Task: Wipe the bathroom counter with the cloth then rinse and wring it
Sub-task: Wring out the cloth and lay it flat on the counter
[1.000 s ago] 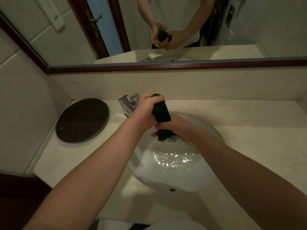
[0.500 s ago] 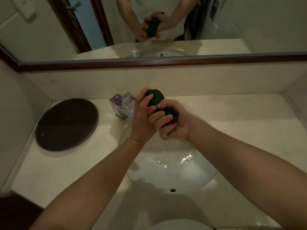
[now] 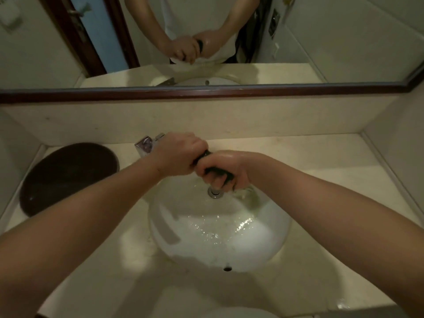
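Note:
A dark green cloth [image 3: 214, 170] is rolled tight and almost wholly hidden inside both fists above the far side of the white sink [image 3: 273, 239]. My left hand [image 3: 177, 154] clamps its upper end, knuckles up. My right hand [image 3: 223, 172] is wet and grips the lower end, fingers curled under, just above the chrome drain [image 3: 214, 193]. The two hands touch each other. Water glistens in the basin bottom. The beige counter [image 3: 321, 161] surrounds the sink.
A chrome tap [image 3: 146, 145] stands behind my left hand at the basin's back left. A dark round tray [image 3: 66, 175] lies on the counter at the left. A mirror [image 3: 321, 42] with a dark wooden frame runs above the backsplash. Walls close both counter ends.
The cloth went from upright to bunched to nearly horizontal, squeezed tighter so little of it shows. Both hands have turned knuckles up and dropped closer to the drain.

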